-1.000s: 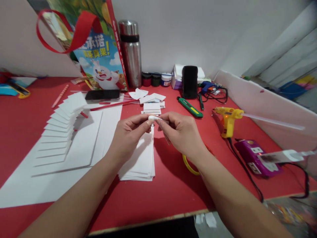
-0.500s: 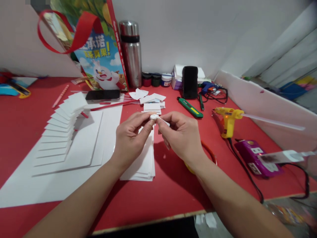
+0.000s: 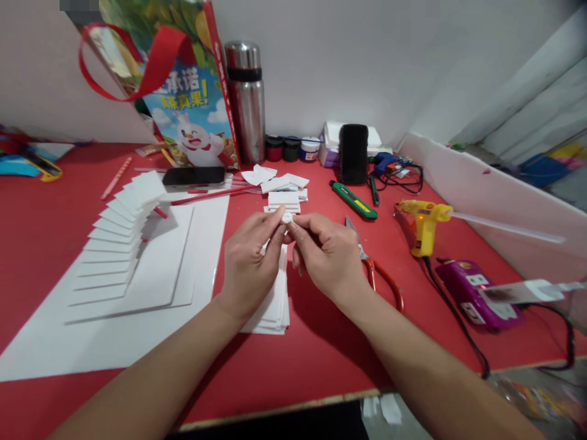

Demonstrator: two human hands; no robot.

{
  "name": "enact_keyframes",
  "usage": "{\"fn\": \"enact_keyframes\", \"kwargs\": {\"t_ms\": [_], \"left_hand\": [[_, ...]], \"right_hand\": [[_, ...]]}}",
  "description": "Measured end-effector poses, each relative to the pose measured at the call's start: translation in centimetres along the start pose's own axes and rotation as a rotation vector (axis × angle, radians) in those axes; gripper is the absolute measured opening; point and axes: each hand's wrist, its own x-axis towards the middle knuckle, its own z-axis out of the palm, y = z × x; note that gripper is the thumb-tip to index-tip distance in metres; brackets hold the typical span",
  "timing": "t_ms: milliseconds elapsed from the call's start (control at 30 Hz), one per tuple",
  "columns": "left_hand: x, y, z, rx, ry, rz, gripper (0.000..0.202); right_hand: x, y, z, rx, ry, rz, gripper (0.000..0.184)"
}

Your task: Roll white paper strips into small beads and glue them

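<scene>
Both of my hands meet above the red table [image 3: 321, 354] and pinch a small white rolled piece [image 3: 287, 217] between their fingertips. My left hand [image 3: 250, 263] grips it from the left with thumb and forefinger. My right hand [image 3: 328, 253] grips it from the right, fingers curled. Under the hands lies a stack of white foam strips [image 3: 273, 305]. A smaller pile of cut white pieces [image 3: 283, 200] sits just beyond the fingertips.
A fanned staircase of white foam boards [image 3: 117, 238] rests on a large white sheet [image 3: 92, 342] at left. Red-handled scissors [image 3: 378, 272], a green utility knife [image 3: 353, 200], a yellow glue gun [image 3: 424, 223] and a purple power strip [image 3: 477, 293] lie at right. A steel flask [image 3: 245, 101], phone [image 3: 193, 176] and printed bag [image 3: 183, 91] stand behind.
The hands have drawn closer together and slightly lower, rolling the white piece tighter. The right wrist shifted left, uncovering the red-handled scissors. The view has nudged a little to the left.
</scene>
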Motion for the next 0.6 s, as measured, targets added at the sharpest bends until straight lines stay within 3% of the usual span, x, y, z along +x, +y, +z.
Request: {"fn": "enact_keyframes", "kwargs": {"t_ms": [133, 267, 367, 467, 600], "left_hand": [[0.0, -0.1, -0.1, -0.113, -0.037, -0.04, 0.031], [0.7, -0.7, -0.8, -0.28, -0.067, -0.16, 0.02], [1.1, -1.2, -1.3, -0.363, -0.155, -0.199, 0.02], [1.1, -1.7, -1.5, -0.418, -0.252, -0.18, 0.029], [0.9, -1.7, -1.5, -0.355, -0.276, -0.143, 0.031]], "right_hand": [[0.4, 0.7, -0.8, -0.007, -0.008, -0.016, 0.016], [1.0, 1.1, -1.8, 0.036, -0.135, -0.022, 0.016], [1.3, 1.0, -2.3, 0.064, -0.219, 0.008, 0.018], [1.4, 0.8, -2.6, 0.101, -0.268, 0.046, 0.019], [1.5, 0.6, -2.6, 0.122, -0.28, 0.105, 0.021]]}}
